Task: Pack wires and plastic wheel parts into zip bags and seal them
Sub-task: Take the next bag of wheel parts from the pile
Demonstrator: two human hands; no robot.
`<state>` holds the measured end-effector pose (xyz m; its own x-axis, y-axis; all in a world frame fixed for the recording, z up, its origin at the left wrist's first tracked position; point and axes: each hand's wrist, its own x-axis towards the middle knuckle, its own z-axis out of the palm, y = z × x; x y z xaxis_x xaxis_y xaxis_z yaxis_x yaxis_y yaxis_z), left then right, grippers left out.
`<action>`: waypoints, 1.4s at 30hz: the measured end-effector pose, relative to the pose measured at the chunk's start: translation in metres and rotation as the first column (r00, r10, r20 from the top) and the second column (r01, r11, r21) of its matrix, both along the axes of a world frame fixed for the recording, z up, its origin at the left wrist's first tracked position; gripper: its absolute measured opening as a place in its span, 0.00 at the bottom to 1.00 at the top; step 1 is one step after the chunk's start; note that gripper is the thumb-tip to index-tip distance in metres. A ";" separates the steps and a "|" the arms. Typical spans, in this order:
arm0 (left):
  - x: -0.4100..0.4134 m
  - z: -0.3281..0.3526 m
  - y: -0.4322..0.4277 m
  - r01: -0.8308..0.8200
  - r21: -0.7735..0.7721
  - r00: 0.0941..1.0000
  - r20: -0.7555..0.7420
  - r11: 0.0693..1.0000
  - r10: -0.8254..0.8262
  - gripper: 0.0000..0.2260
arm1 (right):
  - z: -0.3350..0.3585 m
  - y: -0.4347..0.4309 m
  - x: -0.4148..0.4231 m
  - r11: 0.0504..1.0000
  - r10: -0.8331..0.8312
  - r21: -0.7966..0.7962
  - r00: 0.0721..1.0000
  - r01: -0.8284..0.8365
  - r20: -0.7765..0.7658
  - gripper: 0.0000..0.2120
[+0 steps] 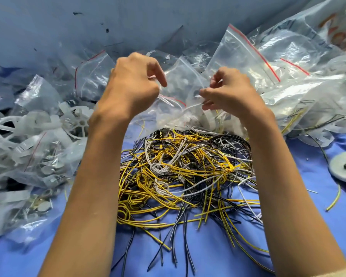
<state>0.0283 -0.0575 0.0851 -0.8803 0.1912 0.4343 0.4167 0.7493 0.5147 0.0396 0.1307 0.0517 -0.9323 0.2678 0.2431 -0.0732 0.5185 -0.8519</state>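
The left hand [134, 84] and right hand [228, 92] each pinch one end of the mouth of a zip bag [178, 86]. It is held up over the wires [184, 176] heaped on the desk [208, 256], probably to work the seal strip. Glare hides whether it is sealed and what it holds. Wheel parts [8, 124] lie left, partly cut off.

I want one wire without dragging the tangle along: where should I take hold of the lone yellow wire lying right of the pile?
Pinch the lone yellow wire near its middle, from straight above. It lies flat on the blue cloth, apart from the wire pile, so it should lift free without snagging.
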 end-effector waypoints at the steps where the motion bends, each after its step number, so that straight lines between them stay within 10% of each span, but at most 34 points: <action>1: 0.002 0.000 0.002 0.015 0.006 1.000 0.011 1.000 -0.015 0.17 | 0.000 -0.001 0.000 1.000 -0.001 0.015 1.000 0.002 -0.016 0.13; 10: 0.002 -0.005 0.006 0.024 -0.112 0.998 0.065 0.993 -0.017 0.21 | 0.003 -0.011 0.004 0.990 0.042 0.135 0.994 -0.029 -0.100 0.11; 20: 0.000 0.002 0.003 -0.055 0.074 0.975 -0.211 0.996 0.069 0.25 | -0.007 -0.006 0.001 0.980 0.087 0.169 0.990 -0.106 0.114 0.14; 27: -0.005 -0.005 0.002 -0.106 -0.198 0.991 0.063 0.974 0.120 0.18 | -0.003 -0.005 0.006 0.930 0.100 0.329 0.975 -0.162 0.199 0.18; 31: -0.004 -0.007 0.003 -0.165 -0.140 0.986 -0.017 0.976 0.164 0.13 | -0.003 -0.006 0.007 0.929 0.113 0.322 0.970 -0.180 0.215 0.15; 42: -0.005 -0.008 0.008 0.167 -0.117 0.932 -0.305 0.979 -0.196 0.31 | 0.007 -0.011 0.010 0.914 0.081 0.386 0.989 -0.122 0.120 0.17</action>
